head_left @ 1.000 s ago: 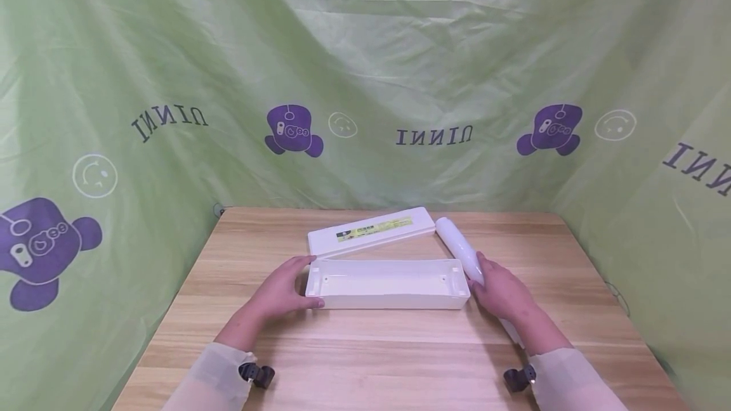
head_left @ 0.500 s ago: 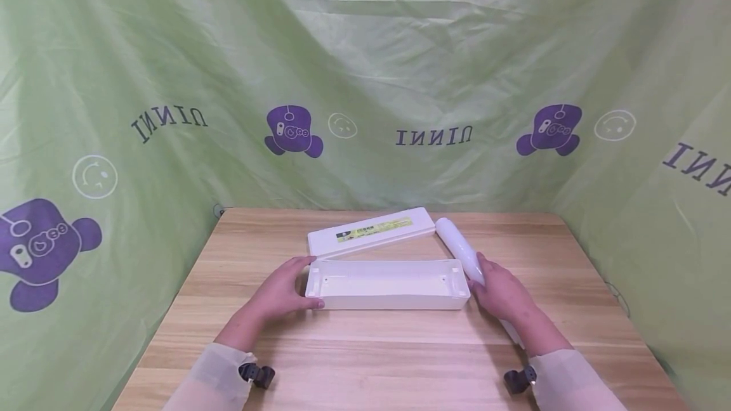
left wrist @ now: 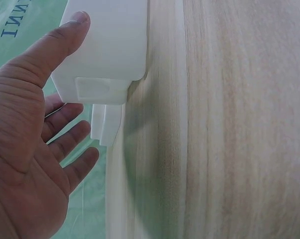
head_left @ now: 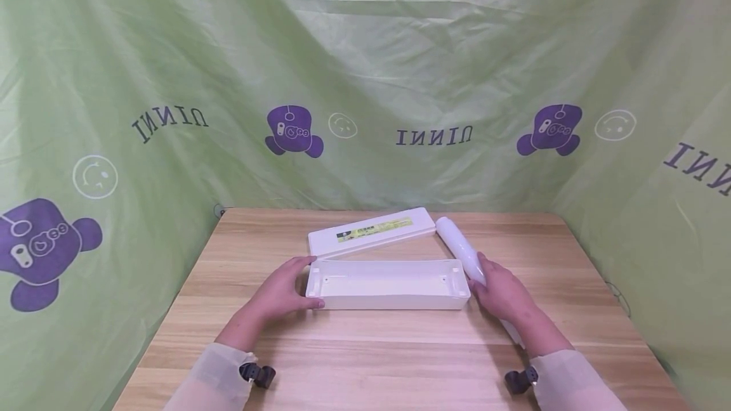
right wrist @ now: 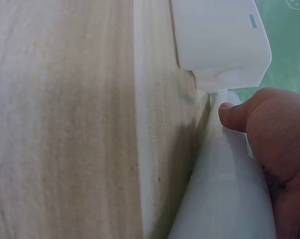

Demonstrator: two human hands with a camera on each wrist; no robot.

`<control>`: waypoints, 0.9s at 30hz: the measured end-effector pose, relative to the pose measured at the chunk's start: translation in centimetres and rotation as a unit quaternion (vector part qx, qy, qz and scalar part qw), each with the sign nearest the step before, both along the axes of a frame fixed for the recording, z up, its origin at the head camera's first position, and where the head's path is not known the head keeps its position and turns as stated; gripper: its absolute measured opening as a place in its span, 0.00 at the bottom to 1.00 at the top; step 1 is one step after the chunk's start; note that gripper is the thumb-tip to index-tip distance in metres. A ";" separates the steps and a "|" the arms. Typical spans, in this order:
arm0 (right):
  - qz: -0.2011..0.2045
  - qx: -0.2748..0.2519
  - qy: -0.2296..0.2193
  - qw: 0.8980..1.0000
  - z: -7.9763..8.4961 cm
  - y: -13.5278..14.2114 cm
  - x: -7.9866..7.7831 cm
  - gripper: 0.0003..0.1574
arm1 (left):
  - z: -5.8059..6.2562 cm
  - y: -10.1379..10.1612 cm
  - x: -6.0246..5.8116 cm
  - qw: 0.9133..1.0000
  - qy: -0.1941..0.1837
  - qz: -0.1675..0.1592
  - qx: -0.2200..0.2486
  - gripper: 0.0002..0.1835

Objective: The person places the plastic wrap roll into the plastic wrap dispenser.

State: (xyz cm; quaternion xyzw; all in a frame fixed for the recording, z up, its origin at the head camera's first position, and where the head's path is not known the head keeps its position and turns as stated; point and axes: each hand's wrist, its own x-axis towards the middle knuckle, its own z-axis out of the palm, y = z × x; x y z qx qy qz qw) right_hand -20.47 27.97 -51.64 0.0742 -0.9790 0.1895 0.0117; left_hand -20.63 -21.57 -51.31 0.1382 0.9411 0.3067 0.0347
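The left hand (head_left: 278, 295) rests against the left end of the open white tray (head_left: 388, 284), thumb along the near wall and fingers straight beside the end wall; the left wrist view confirms the thumb (left wrist: 65, 37) pressed flat on the tray's side and the fingers relaxed, not curled round it. The right hand (head_left: 502, 293) lies at the tray's right end, over the white roll (head_left: 459, 249), which lies obliquely on the bench (head_left: 365, 347) just beside that end. In the right wrist view the thumb (right wrist: 234, 117) presses the roll's surface; whether the remaining fingers wrap the roll cannot be determined, as they are out of sight. The tray sits upright, near the bench centre, its interior holding nothing. The white lid (head_left: 371, 231), bearing a yellow-green label, lies flat behind the tray, touching or nearly touching its rear edge. Compared with the views from half a second and one second earlier, no displacement is detectable: both hands, the tray, the roll and the lid occupy the same positions. This is judged a static hold, with the tray steadied and the roll contacted but not yet lifted. A green printed cloth (head_left: 365, 81) encloses the bench.
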 end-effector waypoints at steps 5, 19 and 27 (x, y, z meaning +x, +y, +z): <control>0.004 -0.001 0.002 1.000 0.4 0.0 0.0 0.48 | 0.0 0.0 0.0 1.000 0.002 -0.002 -0.003 0.61; 0.013 0.003 0.023 1.000 1.2 0.1 -0.1 0.46 | 0.2 0.0 -0.1 1.000 0.006 -0.005 -0.002 0.61; 0.011 -0.002 0.022 1.000 1.6 0.3 -0.1 0.47 | 0.1 0.0 -0.1 1.000 0.004 -0.005 -0.003 0.62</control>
